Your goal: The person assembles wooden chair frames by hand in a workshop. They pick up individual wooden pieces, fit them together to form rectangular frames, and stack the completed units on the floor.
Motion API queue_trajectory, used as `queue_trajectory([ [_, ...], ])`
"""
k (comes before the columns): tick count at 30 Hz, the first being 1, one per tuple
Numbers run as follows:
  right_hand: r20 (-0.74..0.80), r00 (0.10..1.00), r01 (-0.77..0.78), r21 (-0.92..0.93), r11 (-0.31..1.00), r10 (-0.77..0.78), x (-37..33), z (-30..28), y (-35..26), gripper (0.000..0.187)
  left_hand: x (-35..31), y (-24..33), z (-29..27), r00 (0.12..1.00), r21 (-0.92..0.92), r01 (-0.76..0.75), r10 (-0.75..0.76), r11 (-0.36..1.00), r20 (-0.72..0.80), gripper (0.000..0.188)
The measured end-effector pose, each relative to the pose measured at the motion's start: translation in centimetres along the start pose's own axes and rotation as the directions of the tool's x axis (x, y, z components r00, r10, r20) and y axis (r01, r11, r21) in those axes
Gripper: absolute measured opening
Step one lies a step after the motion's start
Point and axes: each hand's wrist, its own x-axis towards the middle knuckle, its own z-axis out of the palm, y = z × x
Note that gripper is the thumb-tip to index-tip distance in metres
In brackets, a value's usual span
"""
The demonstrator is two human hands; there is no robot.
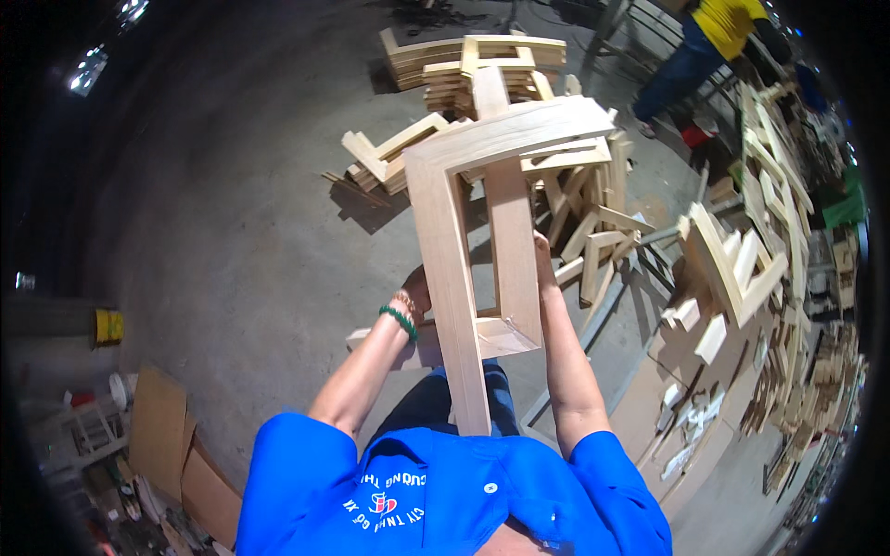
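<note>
A pale wooden frame (pixel 433 236) is held up in front of my body, with a long upright, a curved top rail and a shorter parallel piece joined near its bottom. My left hand (pixel 421 289) grips it from the left side, and its fingers are mostly hidden behind the wood. On the right edge my right hand (pixel 541 248) holds the frame, its fingers largely covered too. A green bead bracelet (pixel 399 322) and a lighter one circle my left wrist. One wooden piece sticks out left below my left hand.
Beyond the frame lie stacked curved wooden parts (pixel 408 63) and a heap of joined pieces (pixel 593 218) on the concrete floor. At right, more parts (pixel 732 269) rest on a board-topped bench. A person in yellow (pixel 723 28) stands far right. Cardboard (pixel 159 417) leans lower left.
</note>
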Motion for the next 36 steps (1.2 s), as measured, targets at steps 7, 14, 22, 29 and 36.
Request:
queue_trajectory([
  [7,0.306,0.909,-0.201,-0.271,0.941,0.283,8.5,7.6,4.1,0.027,-1.1,-3.4,-6.5,0.95,-0.258,-0.227,0.155,0.939,-0.271,0.03],
  [14,0.486,0.786,-0.158,-0.439,0.884,0.382,15.5,11.8,4.9,0.035,1.2,-4.1,-6.4,0.881,-0.282,-0.364,0.231,0.888,-0.413,0.047],
  [22,0.644,0.654,-0.058,-0.48,0.875,0.397,21.1,20.3,6.5,0.041,1.6,-0.4,-11.5,0.784,-0.358,-0.425,0.141,0.832,-0.604,0.055],
  [29,0.661,0.672,-0.041,-0.417,0.908,0.334,26.0,26.5,7.8,0.04,3.5,5.6,-17.0,0.743,-0.295,-0.404,0.122,0.866,-0.658,0.057],
  [36,0.421,0.861,-0.093,-0.419,0.903,0.285,34.1,29.8,8.5,0.036,9.0,17.1,-26.2,0.768,-0.065,-0.238,0.146,0.969,-0.623,0.052],
])
